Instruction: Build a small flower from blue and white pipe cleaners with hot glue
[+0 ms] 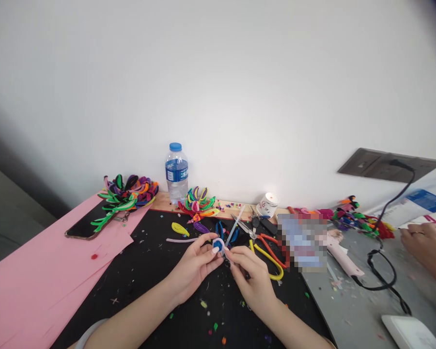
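My left hand pinches a small blue-and-lilac pipe cleaner piece over the black mat. Thumb and fingers of my right hand are closed at the piece's right side. What exactly the right fingertips grip is partly hidden. To the left of the piece, a lilac pipe cleaner sticks out past my left fingers. Just beyond my hands lie a dark blue looped pipe cleaner, a translucent stick and scissors with red-orange handles. A bent yellow pipe cleaner rests beside my right hand.
A water bottle, paper cup and colourful pipe cleaner bundle stand along the wall. A phone lies on pink paper. Rightward are a pink glue gun, black cable and another person's hand.
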Motion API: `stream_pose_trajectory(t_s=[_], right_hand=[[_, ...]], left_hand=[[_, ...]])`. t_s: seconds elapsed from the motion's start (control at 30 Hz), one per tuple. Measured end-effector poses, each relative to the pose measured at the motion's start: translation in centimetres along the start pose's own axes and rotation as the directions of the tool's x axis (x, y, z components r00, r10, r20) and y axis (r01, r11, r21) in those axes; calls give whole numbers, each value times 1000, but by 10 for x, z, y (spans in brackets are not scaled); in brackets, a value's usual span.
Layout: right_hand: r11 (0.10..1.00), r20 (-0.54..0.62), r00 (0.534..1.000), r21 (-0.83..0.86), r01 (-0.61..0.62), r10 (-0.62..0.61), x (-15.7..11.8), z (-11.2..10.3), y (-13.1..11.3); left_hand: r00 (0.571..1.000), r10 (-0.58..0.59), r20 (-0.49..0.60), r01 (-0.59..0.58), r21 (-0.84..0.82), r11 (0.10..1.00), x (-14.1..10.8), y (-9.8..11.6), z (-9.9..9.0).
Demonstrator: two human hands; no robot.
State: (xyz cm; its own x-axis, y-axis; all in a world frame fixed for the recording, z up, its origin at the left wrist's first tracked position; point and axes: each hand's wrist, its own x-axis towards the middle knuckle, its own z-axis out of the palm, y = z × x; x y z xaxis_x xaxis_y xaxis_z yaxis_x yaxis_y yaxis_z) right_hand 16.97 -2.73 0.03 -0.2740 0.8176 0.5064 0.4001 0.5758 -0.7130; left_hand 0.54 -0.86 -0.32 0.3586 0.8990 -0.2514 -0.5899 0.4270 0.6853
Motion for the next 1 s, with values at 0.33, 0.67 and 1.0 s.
stream_pose_trajectory(t_s=[0.33,0.67,1.0], right_hand=[[999,0,999,-6,43,-43,3,-2,-2],[999,24,1000,31,-8,7,2,-5,5],[995,55,995,59,-84,81,5,-6,8]], left_hand=[[1000,1,11,-2,52,999,0,2,1],[998,40,41,-44,114,993,-1,3,2],[995,99,12,-99,263,960,2,3,0]])
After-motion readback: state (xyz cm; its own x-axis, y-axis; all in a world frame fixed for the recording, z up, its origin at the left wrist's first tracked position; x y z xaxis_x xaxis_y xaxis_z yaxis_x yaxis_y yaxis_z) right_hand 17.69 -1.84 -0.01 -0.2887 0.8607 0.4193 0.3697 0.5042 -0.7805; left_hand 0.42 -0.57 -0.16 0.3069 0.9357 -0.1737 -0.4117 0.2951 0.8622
